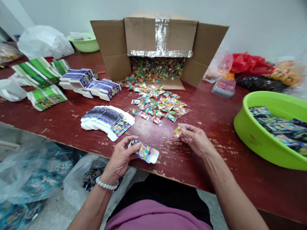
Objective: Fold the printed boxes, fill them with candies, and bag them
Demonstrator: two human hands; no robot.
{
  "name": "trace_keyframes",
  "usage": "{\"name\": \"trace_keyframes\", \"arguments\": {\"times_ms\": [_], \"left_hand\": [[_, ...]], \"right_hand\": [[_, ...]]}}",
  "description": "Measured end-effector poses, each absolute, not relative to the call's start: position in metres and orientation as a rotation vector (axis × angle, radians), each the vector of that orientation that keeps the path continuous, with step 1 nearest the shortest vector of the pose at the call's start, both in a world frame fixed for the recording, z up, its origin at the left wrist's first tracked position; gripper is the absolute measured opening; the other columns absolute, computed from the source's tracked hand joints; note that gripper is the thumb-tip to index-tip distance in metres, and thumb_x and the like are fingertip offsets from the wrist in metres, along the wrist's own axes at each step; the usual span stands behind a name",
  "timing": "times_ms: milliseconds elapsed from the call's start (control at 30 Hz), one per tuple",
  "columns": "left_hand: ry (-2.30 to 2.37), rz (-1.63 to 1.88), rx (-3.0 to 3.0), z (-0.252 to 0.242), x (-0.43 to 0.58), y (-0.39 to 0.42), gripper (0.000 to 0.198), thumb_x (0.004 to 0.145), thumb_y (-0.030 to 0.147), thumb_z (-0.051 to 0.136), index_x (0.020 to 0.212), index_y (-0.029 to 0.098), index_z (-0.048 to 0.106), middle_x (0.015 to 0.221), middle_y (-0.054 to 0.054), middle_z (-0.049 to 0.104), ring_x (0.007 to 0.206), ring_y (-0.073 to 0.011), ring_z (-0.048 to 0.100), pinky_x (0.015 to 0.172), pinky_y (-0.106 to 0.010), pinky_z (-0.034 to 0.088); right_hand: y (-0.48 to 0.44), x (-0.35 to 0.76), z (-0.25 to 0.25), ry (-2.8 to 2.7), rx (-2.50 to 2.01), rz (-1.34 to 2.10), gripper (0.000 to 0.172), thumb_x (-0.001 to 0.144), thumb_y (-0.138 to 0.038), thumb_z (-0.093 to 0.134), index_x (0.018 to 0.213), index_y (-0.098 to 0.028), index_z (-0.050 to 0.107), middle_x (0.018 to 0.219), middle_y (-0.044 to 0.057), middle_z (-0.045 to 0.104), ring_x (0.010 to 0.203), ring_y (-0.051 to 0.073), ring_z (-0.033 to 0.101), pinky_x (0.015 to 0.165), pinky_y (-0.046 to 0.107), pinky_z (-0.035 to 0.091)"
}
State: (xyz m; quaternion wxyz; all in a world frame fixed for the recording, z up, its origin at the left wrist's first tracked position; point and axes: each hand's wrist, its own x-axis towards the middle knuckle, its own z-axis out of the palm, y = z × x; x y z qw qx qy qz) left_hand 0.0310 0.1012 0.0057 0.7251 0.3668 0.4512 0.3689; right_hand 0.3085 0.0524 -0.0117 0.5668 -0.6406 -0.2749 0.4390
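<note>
Near the table's front edge, my left hand [121, 156] is closed around a small printed candy box [143, 151], whose white end flap stands open toward the right. My right hand [197, 139] pinches a small clear packet of colourful candy [177, 131] by its edge, a short way right of the box. Beyond both hands lies a loose pile of candy packets [160, 105]. It spreads out from a cardboard carton [162, 35] lying open toward me and filled with more packets. Left of the pile, flat printed boxes [105, 119] are fanned out on the table.
A green basin [252, 135] with dark printed packets stands at the right. Bundled purple boxes [88, 83], green boxes [41, 80] and a white mug [6, 90] sit at the left. Plastic bags [40, 175] lie on the floor below. Red bags [249, 63] rest at the back right.
</note>
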Motion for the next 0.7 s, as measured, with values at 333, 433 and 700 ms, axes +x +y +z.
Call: {"name": "trace_keyframes", "arguments": {"times_ms": [333, 433, 700], "left_hand": [[0.887, 0.695, 0.693, 0.005, 0.034, 0.070, 0.049, 0.058, 0.017, 0.091, 0.092, 0.018, 0.056, 0.090, -0.002, 0.070, 0.075, -0.0180, 0.069, 0.063, -0.033, 0.062], [0.750, 0.568, 0.686, 0.002, 0.034, 0.059, 0.060, 0.058, 0.013, 0.090, 0.110, 0.016, 0.061, 0.104, -0.007, 0.070, 0.083, -0.0170, 0.069, 0.069, -0.027, 0.058], [0.622, 0.399, 0.846, 0.002, 0.041, 0.055, 0.047, 0.073, 0.028, 0.082, 0.111, 0.016, 0.057, 0.096, -0.007, 0.070, 0.077, -0.0189, 0.072, 0.065, -0.025, 0.052]], "right_hand": [[0.016, 0.230, 0.004, -0.515, -1.201, 1.095, 0.037, 0.059, -0.036, 0.090, 0.085, -0.018, 0.071, 0.070, -0.002, 0.068, 0.060, 0.010, 0.059, 0.057, 0.022, 0.050], [0.016, 0.229, 0.006, -0.542, -1.247, 1.061, 0.036, 0.059, -0.036, 0.090, 0.083, -0.018, 0.070, 0.069, -0.002, 0.068, 0.058, 0.010, 0.057, 0.056, 0.022, 0.049], [0.013, 0.237, 0.011, -0.792, -1.430, 0.874, 0.027, 0.072, -0.038, 0.081, 0.087, -0.017, 0.071, 0.079, 0.002, 0.072, 0.070, 0.015, 0.063, 0.067, 0.028, 0.051]]}}
